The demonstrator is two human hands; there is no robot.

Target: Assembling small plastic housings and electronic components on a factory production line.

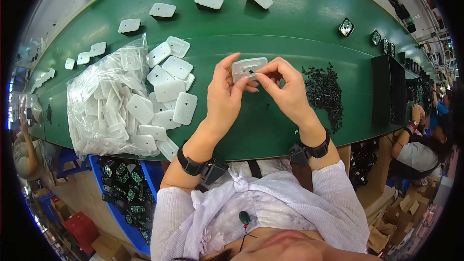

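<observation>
My left hand (223, 89) grips a white rectangular plastic cover (240, 69) by its left end and lower edge, just above the green work surface (256, 130). My right hand (286, 81) pinches a tiny black part (251, 72) against the cover's face; its exact shape is mostly hidden by the fingertips. To the right of this hand spreads a heap of small black parts (323, 94). Left of my hands lie several loose white covers (169, 91), beside a clear plastic bag (104, 111) stuffed with more of them.
Black housings topped with white covers (209, 1) line the far side. Small housings with green circuit boards (346, 27) sit far right, behind a black box (388, 89). A blue bin (99, 176) of circuit-board parts stands lower left. A co-worker's arm (408, 130) shows at right.
</observation>
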